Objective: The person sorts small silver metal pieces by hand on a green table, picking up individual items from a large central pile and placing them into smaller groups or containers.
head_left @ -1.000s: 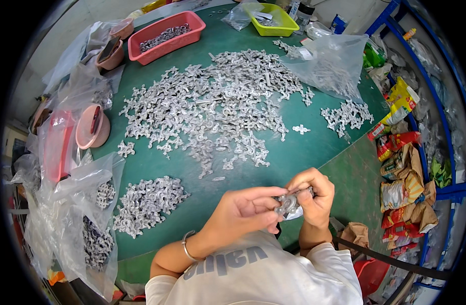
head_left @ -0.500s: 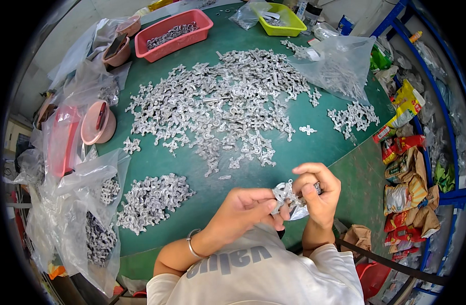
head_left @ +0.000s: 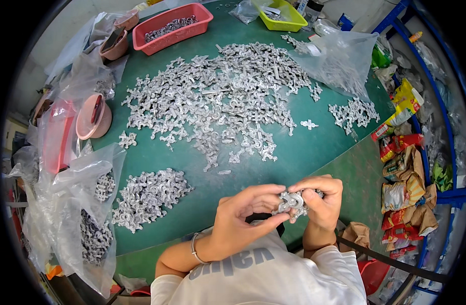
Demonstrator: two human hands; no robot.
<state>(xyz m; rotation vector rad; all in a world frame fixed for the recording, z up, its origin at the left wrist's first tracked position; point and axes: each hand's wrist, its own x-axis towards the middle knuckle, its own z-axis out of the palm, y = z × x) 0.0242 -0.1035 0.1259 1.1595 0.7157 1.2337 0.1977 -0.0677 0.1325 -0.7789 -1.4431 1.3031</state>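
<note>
Gripping metal pieces (head_left: 292, 202), lower frame center: right hand (head_left: 324, 204) clamped on them; left hand (head_left: 239, 216) curved around, contact unclear; light, even pressure probably best.

Lobed silvery metal pieces (head_left: 292, 200), between hands (head_left: 238, 216)

A workshop (cluttered, too): heaps of metal parts (head_left: 233, 99), a green worktable (head_left: 159, 156), blue shelving (head_left: 450, 196).

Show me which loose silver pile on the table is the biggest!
The wide middle pile on the green table: it spreads much farther than the front-left pile or the small right pile.
</note>
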